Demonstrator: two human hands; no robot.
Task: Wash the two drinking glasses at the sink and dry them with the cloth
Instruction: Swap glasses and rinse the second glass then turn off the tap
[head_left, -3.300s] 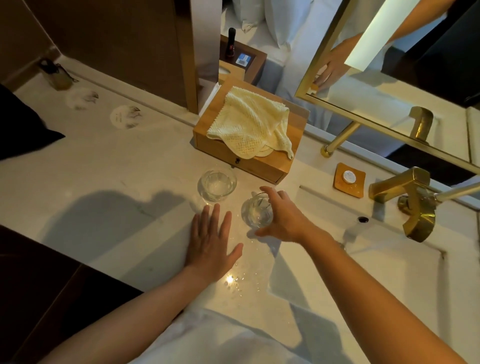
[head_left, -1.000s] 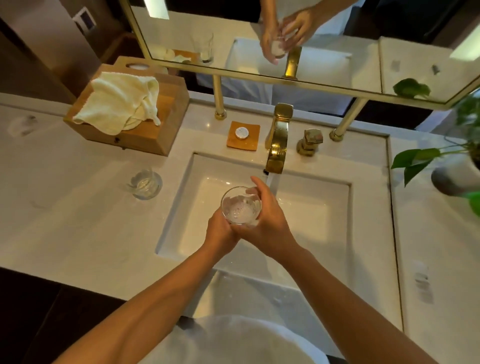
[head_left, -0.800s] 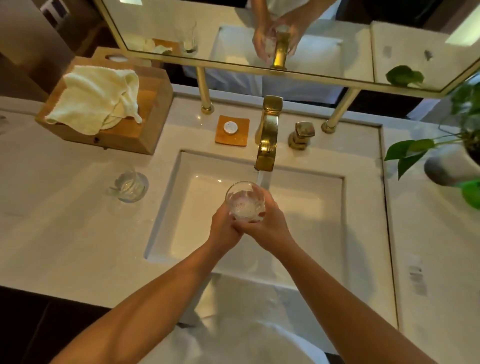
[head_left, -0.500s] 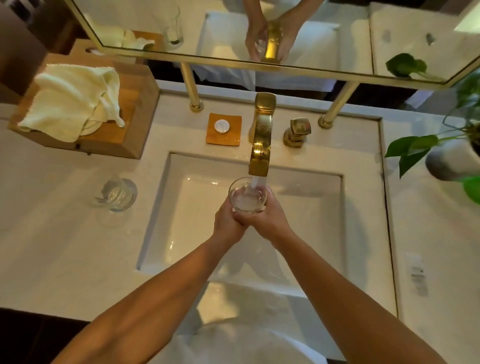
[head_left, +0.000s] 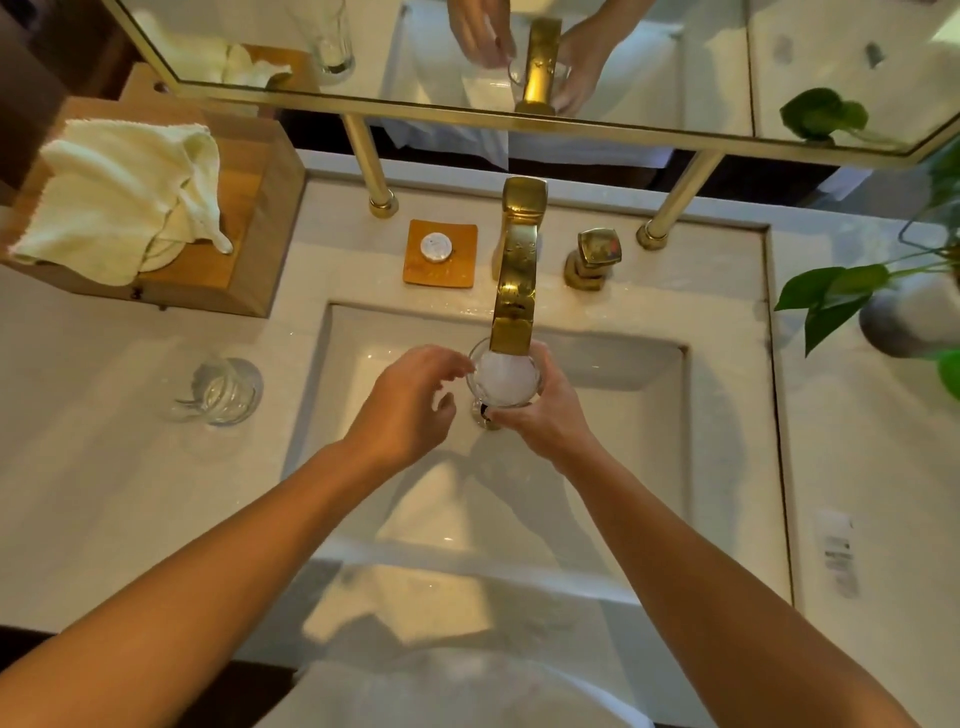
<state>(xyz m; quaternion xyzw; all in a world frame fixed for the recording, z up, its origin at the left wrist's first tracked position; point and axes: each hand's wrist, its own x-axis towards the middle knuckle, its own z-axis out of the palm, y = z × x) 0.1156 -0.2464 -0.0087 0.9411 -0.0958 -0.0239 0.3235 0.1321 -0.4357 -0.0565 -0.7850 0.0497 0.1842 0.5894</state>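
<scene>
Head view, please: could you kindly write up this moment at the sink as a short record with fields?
held glass: upright under the faucet spout, over the sink, frothy white water inside
right hand: grips the held glass from the side
left hand: fingers relaxed, fingertips by the rim; contact unclear
second glass: stands on the counter, left of the sink, untouched
cloth: draped on the wooden box, back left
stage: rinsing one glass; drying not yet begun
</scene>
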